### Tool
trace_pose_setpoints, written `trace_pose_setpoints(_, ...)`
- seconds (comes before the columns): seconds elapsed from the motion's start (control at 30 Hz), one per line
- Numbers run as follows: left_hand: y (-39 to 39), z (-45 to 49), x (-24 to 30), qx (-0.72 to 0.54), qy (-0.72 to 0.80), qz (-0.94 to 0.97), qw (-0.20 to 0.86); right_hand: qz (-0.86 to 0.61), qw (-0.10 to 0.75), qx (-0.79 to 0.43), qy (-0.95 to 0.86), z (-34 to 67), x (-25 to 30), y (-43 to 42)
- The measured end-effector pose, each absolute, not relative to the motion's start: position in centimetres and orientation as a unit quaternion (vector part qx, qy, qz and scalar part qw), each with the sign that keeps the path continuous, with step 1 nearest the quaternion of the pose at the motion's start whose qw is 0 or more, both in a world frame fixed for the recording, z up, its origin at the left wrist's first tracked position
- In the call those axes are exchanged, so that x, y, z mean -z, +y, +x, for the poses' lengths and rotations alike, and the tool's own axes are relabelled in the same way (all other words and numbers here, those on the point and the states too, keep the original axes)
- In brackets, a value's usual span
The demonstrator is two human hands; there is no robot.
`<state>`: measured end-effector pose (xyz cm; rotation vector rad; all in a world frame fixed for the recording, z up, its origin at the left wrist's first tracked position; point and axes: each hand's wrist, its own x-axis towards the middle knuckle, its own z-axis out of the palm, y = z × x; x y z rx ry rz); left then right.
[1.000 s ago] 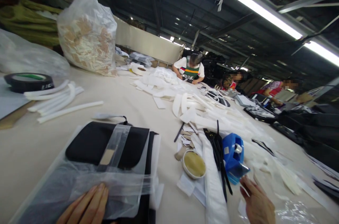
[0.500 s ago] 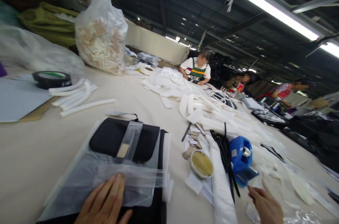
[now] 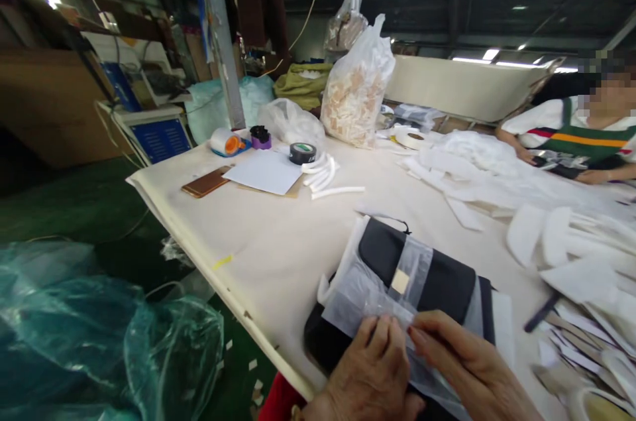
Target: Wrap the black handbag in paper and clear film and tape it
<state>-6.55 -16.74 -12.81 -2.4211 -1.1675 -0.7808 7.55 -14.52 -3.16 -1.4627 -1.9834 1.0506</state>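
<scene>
A black padded piece (image 3: 427, 275) lies on the cream table (image 3: 278, 235) in front of me, partly inside a clear plastic bag (image 3: 362, 292) with a small tan label (image 3: 400, 282). My left hand (image 3: 368, 374) rests on the near end of the bag, fingers flat and close together. My right hand (image 3: 467, 368) lies beside it, its fingers pressing the bag's edge where the two hands meet. Whether either hand pinches the film is unclear.
Black tape roll (image 3: 303, 153), white foam strips (image 3: 328, 179), a white sheet (image 3: 263, 172) and a brown phone (image 3: 206, 181) lie at the far left. A bag of offcuts (image 3: 355, 93) stands behind. White pieces (image 3: 571, 242) pile on the right, where a person (image 3: 581, 132) works. Teal plastic (image 3: 89, 335) lies on the floor.
The view has swung left, showing the table's edge and the floor. My right hand has come from near the blue tape dispenser over to the plastic bag, next to my left hand.
</scene>
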Motion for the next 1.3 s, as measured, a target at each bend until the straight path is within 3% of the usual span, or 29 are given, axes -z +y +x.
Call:
trace_pose_setpoints(0.3,-16.4,-6.6,12.4,0.287,-0.417,-0.848,0.156,-0.563,0.144,-0.347,-0.736,2.5,5.6,-10.9)
trace_pose_setpoints(0.93,-17.4,-7.3,10.5,0.217,-0.417,-0.883,0.014,-0.676,0.048,-0.207,-0.706,0.1,4.0,-9.3)
trace_pose_setpoints(1.3,-17.6,-7.3,10.9,0.234,-0.426,-0.871,0.071,-0.653,0.032,-0.330,-0.681,1.4,4.3,-9.3)
